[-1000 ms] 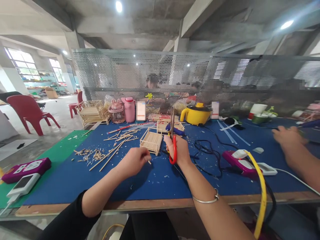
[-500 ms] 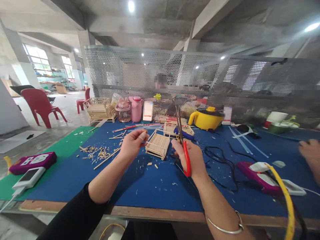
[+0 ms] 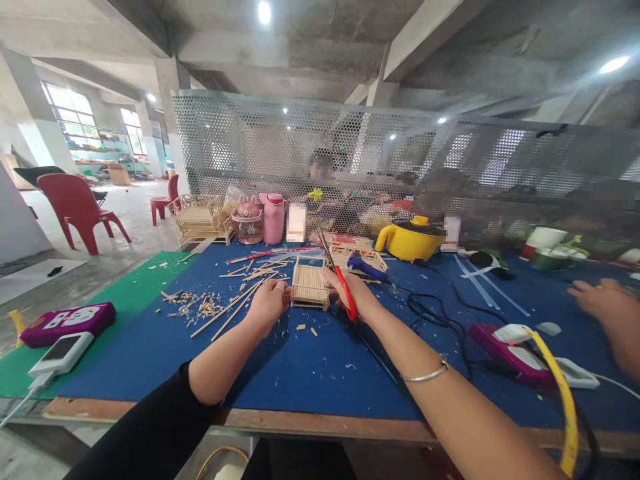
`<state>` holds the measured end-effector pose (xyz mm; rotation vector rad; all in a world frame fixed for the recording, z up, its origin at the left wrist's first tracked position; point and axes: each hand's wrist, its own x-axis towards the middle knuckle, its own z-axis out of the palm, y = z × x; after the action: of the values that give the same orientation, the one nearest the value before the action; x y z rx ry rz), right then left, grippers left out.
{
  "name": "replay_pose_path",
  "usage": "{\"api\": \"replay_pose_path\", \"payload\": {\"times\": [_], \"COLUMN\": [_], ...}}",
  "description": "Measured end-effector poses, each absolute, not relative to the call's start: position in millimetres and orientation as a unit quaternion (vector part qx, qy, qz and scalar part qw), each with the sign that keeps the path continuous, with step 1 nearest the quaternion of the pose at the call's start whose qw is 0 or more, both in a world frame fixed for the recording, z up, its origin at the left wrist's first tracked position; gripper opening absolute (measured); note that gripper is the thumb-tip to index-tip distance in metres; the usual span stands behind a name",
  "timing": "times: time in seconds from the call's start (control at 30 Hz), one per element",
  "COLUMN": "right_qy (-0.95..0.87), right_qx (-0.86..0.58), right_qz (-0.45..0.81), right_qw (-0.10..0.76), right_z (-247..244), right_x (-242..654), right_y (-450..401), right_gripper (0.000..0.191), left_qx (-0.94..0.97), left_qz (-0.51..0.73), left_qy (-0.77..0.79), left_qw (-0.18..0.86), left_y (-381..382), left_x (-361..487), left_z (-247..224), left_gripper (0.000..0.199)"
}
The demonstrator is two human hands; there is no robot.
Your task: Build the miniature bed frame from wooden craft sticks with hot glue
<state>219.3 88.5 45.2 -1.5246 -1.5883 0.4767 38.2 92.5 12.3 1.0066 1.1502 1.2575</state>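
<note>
A small frame of wooden sticks (image 3: 311, 283) rests on the blue table top between my two hands. My left hand (image 3: 270, 303) is closed at its left edge, fingertips pinched on the frame's side. My right hand (image 3: 353, 293) holds red-handled scissors (image 3: 345, 287), blades pointing up and away, and its fingers reach the frame's right side. Behind my right hand lie a blue-handled tool (image 3: 367, 267) and another stick frame (image 3: 373, 257). Loose sticks (image 3: 233, 310) lie left of my left hand.
Stick offcuts (image 3: 200, 303) are scattered at the left. Pink bottles (image 3: 273, 219), a yellow pot (image 3: 413, 240) and a phone (image 3: 297, 223) stand along the mesh screen. Black cables (image 3: 443, 313) and a purple power strip (image 3: 515, 353) lie right. Another person's hand (image 3: 603, 303) is at the far right.
My left hand has lowered to the frame's left side. My right hand has moved left to the frame's right side, the scissors tilting left with it. The other person's hand has shifted left.
</note>
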Motion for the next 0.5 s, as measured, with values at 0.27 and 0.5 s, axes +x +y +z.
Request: {"api": "replay_pose_path", "payload": {"times": [0.27,0.5], "right_qy": [-0.604,-0.717], "right_qx": [-0.596,-0.517], "right_qz": [0.18,0.18], "right_qw": [0.498,0.432], "right_z": [54.0,54.0], "right_x": [237.1,210.6], "right_y": [54.5,24.8], "right_gripper": [0.057,0.041], "left_qx": [0.482,0.481], "left_qz": [0.62,0.632], "left_qy": [0.419,0.332], "left_qw": [0.455,0.509], "left_y": [86.6,61.8], "left_x": [27.2,38.3], "left_z": [34.2,48.2], "left_gripper": [0.034,0.041]}}
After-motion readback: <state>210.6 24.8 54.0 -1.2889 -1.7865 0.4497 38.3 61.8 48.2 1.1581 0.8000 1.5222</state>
